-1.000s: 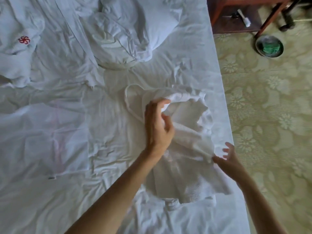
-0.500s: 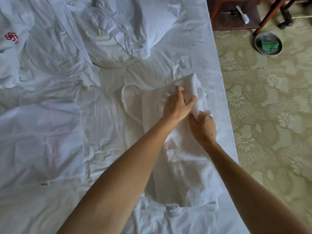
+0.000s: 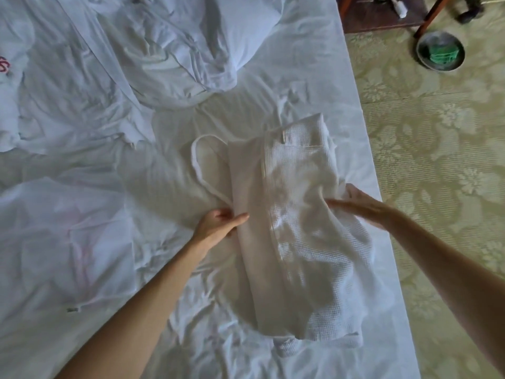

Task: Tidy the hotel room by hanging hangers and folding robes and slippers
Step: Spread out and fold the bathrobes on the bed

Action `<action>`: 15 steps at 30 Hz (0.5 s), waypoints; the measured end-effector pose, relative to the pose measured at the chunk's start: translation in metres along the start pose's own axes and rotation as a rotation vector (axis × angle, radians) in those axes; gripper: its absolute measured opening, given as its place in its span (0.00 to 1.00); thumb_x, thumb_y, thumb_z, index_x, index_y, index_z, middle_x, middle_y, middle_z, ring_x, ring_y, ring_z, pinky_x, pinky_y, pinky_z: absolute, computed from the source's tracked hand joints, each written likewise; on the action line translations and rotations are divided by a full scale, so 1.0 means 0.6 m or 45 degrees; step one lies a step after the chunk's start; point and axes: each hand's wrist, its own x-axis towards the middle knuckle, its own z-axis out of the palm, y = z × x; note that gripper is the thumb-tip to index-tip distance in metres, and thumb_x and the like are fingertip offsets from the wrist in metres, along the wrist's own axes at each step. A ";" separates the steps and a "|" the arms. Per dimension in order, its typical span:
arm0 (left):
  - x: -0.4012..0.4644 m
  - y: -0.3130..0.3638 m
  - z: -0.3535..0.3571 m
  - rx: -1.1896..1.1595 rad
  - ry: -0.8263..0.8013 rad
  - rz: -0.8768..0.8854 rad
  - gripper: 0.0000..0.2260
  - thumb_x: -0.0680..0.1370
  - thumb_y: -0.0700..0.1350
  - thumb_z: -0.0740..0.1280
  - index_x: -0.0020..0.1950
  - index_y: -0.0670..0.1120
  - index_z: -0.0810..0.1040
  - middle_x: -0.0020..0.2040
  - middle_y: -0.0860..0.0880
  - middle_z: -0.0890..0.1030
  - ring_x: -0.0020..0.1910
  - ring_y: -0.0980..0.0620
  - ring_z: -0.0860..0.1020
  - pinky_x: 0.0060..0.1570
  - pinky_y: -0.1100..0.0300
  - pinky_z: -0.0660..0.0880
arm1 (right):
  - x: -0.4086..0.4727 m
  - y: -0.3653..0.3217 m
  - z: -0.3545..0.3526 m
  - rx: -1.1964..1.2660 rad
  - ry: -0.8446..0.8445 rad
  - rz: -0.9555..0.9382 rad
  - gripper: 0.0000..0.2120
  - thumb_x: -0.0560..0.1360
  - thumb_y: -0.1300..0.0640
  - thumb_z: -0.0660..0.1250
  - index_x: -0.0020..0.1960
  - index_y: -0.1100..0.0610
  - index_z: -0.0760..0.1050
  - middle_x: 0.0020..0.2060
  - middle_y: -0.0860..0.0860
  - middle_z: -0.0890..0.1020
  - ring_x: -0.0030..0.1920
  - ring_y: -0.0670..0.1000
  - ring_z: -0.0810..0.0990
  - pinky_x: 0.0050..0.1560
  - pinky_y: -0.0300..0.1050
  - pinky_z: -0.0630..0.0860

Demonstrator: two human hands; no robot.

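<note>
2 hands on a folded white robe (image 3: 295, 220), left hand (image 3: 216, 224) gripping its edge, right hand (image 3: 363, 205) flat on it, rumpled pillow (image 3: 196, 42) beyond, metal bowl (image 3: 440, 51) on the carpet.

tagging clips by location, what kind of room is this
Most likely a hotel bedroom. A bed with rumpled white sheets fills the view, a white waffle-weave robe lies half folded on it, and patterned green carpet runs alongside. The red emblem on linen at far left also suggests hotel laundry.
</note>
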 end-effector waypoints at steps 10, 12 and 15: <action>0.042 0.083 0.046 -0.201 -0.159 0.105 0.19 0.66 0.50 0.82 0.54 0.52 0.82 0.50 0.54 0.86 0.50 0.56 0.84 0.54 0.57 0.79 | 0.087 -0.047 -0.019 0.161 -0.138 -0.108 0.22 0.72 0.53 0.74 0.64 0.55 0.76 0.53 0.47 0.86 0.50 0.46 0.85 0.49 0.45 0.80; 0.050 0.103 0.036 -0.321 -0.097 0.116 0.22 0.64 0.49 0.83 0.56 0.48 0.83 0.49 0.51 0.87 0.50 0.52 0.85 0.55 0.52 0.81 | 0.098 -0.055 -0.019 0.150 -0.077 -0.133 0.22 0.70 0.54 0.76 0.62 0.58 0.78 0.55 0.52 0.85 0.54 0.53 0.85 0.54 0.50 0.81; 0.051 0.137 0.024 -0.394 0.023 0.121 0.15 0.67 0.39 0.81 0.51 0.43 0.84 0.47 0.46 0.87 0.49 0.47 0.86 0.54 0.49 0.82 | 0.096 -0.066 -0.022 0.165 0.003 -0.174 0.21 0.69 0.61 0.77 0.60 0.60 0.77 0.52 0.56 0.86 0.53 0.57 0.85 0.49 0.47 0.83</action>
